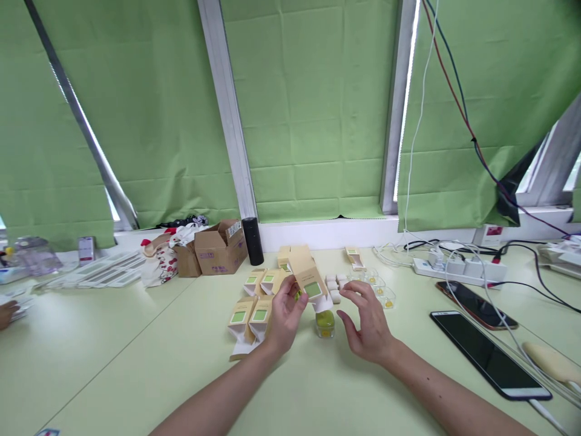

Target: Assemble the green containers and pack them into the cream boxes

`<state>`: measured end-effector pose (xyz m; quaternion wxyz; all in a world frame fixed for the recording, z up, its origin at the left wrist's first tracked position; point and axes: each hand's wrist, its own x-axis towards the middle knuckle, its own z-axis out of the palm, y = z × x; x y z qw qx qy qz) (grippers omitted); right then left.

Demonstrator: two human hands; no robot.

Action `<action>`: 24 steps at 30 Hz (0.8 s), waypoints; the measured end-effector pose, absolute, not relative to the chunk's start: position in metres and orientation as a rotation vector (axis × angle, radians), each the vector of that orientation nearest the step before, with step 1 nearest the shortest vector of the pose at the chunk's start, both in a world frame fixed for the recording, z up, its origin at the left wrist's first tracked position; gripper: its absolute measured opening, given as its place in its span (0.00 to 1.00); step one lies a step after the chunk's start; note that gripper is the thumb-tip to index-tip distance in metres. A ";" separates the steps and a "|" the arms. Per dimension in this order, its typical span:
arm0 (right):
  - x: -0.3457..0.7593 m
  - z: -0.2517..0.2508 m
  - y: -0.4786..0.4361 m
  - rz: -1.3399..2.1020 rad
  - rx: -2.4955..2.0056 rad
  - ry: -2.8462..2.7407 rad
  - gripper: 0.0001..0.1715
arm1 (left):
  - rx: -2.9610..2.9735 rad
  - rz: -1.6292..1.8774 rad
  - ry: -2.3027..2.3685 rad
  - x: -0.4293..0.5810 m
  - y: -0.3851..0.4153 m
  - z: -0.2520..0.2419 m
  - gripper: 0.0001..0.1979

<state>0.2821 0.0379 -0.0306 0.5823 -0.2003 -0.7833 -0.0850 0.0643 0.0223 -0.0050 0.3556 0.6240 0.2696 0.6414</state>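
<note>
My left hand [287, 315] grips a small tan cardboard box [305, 270] with a green square on its face and a white flap hanging open at its lower end. Just below that flap a clear cup with green contents [325, 324] stands on the table. My right hand [368, 324] hovers to the right of the cup, thumb and fingers apart, with nothing in it. More tan boxes [260, 316] with green squares stand left of my left hand. Behind my hands lie several small white pieces [334, 295] and clear cups with yellow spots [385, 297].
A single tan carton [354, 258] lies farther back. At the right are two phones [490, 351] [476, 304], a power strip [458, 270] and loose cables. Behind on the left stand a brown cardboard box [221, 248] and a black cylinder [253, 241]. Another person's hand [6, 313] shows at the left edge.
</note>
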 end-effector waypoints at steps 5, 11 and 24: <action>0.281 -0.034 0.038 -0.121 -0.505 -1.874 0.40 | 1.471 1.647 0.736 0.064 0.024 -0.009 0.32; 0.279 -0.034 0.038 0.007 -0.527 -1.916 0.38 | 1.443 1.595 0.738 0.068 0.022 -0.008 0.29; 0.275 -0.034 0.037 0.252 -0.524 -1.920 0.33 | 1.443 1.568 0.781 0.075 0.020 -0.003 0.26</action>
